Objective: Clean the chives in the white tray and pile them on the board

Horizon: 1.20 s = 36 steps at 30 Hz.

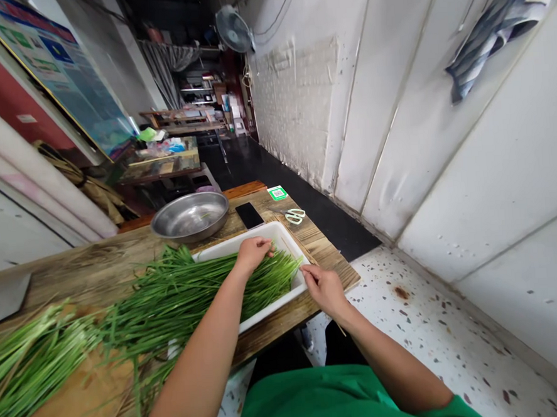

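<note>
Long green garlic chives [170, 290] lie in a white plastic tray [261, 313] and spill out over its left end. Over the far side of the tray, my left hand [254, 254] is closed, its fingertips pinching at the pale stem ends of some chives. At the tray's right end, my right hand [325, 287] is pinched on the tip of a chive stem beside the rim. What lies inside the right fingers is mostly hidden. Another bunch of chives [42, 355] rests on a brown board [96, 396] at the left.
Behind the tray on the wooden table [97, 260] are a steel bowl [191, 217], a black phone [249, 215], pale-handled scissors [295, 215] and a green code card [277, 193]. A metal blade-like sheet [5, 299] lies far left. The table's right edge is near my right hand.
</note>
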Each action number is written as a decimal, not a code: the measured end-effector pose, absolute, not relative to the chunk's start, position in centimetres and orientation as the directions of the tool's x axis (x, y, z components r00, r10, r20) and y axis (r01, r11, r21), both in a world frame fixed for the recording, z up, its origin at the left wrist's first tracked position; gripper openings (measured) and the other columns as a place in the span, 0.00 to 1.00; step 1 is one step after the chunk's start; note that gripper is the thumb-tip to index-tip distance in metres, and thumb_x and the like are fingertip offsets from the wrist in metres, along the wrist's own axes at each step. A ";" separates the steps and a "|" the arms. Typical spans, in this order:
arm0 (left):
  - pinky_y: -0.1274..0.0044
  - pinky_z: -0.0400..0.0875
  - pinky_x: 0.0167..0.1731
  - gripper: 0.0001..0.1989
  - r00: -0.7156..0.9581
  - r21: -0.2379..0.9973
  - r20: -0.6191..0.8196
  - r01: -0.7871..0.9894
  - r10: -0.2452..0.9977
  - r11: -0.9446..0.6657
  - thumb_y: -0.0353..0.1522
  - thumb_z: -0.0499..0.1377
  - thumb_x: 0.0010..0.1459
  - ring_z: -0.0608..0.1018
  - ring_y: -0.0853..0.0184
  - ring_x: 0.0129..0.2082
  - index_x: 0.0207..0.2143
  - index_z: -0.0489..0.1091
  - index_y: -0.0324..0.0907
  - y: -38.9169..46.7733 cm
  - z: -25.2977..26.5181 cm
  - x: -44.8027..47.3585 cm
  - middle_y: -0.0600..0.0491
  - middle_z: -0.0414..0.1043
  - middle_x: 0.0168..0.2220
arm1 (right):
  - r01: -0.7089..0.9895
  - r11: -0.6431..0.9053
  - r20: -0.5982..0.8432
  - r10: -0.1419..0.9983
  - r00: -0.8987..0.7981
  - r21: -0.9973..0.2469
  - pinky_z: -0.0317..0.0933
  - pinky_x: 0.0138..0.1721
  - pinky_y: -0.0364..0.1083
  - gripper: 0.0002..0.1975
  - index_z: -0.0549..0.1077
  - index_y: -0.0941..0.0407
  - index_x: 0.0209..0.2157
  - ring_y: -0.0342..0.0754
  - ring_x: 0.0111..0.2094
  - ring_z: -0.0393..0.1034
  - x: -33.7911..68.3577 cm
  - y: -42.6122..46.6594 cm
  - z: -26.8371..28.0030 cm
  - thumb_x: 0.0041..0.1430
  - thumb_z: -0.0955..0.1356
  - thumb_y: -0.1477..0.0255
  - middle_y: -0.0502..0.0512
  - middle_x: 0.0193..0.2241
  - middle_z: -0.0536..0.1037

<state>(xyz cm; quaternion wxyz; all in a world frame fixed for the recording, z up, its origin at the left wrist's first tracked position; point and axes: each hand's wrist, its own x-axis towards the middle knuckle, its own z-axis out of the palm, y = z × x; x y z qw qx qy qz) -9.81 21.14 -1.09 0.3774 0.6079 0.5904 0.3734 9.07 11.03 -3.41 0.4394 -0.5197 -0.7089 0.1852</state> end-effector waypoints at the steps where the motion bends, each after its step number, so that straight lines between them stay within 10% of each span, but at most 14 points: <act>1: 0.79 0.60 0.24 0.10 0.026 0.942 -0.035 0.334 0.999 0.024 0.34 0.57 0.44 0.70 0.70 0.21 0.29 0.72 0.38 21.1 -0.9 -9.8 0.51 0.72 0.24 | 0.580 0.390 0.426 0.901 -0.081 -0.715 0.64 0.33 0.42 0.13 0.73 0.54 0.36 0.46 0.30 0.72 9.1 11.1 -3.3 0.55 0.60 0.73 0.52 0.31 0.77; 36: 0.83 0.52 0.15 0.18 0.029 0.988 -0.152 0.021 0.988 0.152 0.38 0.62 0.37 0.62 0.79 0.16 0.29 0.71 0.33 20.7 0.3 -9.0 0.53 0.67 0.23 | 0.560 0.429 0.435 0.891 -0.131 -0.709 0.65 0.34 0.42 0.13 0.74 0.55 0.37 0.46 0.32 0.73 9.4 11.7 -3.2 0.55 0.60 0.72 0.52 0.34 0.77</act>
